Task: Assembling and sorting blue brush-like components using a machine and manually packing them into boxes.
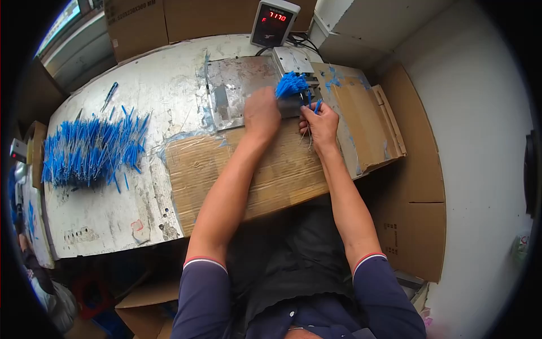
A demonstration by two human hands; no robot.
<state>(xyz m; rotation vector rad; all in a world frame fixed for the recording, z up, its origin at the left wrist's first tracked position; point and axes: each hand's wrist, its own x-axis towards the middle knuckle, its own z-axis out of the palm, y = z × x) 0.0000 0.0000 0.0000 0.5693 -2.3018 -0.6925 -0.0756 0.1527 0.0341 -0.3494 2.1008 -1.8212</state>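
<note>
My right hand (322, 123) is closed with thumb and fingers pinched on a few thin wires with blue sleeves (318, 106). Their bare, pale ends hang below the fingers. My left hand (262, 113) is curled and slightly blurred, just left of a dark block (290, 107); what its fingers hold, if anything, is hidden. Beside its knuckles, a thick bunch of blue-sleeved wires (292, 85) fans out in front of a small metal machine (293, 60). Whether the left hand touches that bunch cannot be told.
A big pile of blue-sleeved wires (93, 148) lies on the worn white table (113, 217) at left, with a pen (110, 96) behind it. A counter with red digits (274, 24) stands at the back. Flat cardboard (271, 175) covers the front edge; a cardboard box (370, 124) is at right.
</note>
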